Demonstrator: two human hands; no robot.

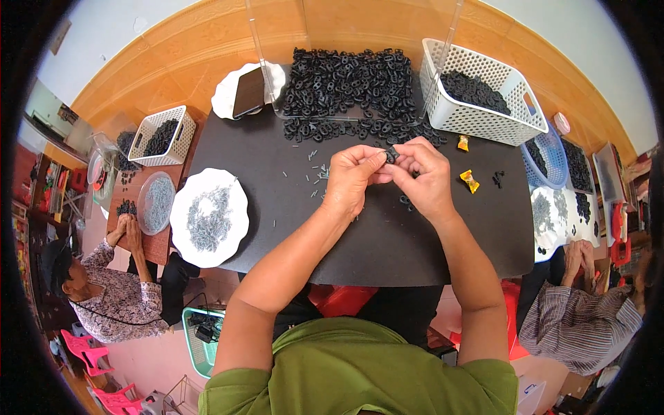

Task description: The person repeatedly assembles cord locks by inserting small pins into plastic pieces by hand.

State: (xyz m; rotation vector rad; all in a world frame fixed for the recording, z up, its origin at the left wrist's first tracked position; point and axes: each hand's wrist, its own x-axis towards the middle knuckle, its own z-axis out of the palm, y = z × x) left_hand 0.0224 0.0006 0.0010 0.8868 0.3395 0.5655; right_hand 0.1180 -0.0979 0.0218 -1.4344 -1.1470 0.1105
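Note:
Above the dark table, my left hand (351,178) and my right hand (429,181) meet, fingertips pinched on a small black plastic piece (392,154). More black pieces show in and beneath my right fingers, such as a black ring-shaped piece (406,200) near the palm. Small grey metal pins (319,174) lie scattered beside my left hand. Just beyond both hands spreads a heap of black looped plastic pieces (349,83), partly inside a clear open-fronted box. The exact fit of what my fingertips grip is too small to tell.
A white scalloped plate (235,242) of grey pins stands left; a phone (249,93) rests on another plate. At right are a white basket (519,128) of black pieces and yellow wrapped sweets (469,181). Two people sit working, one at each side (114,297).

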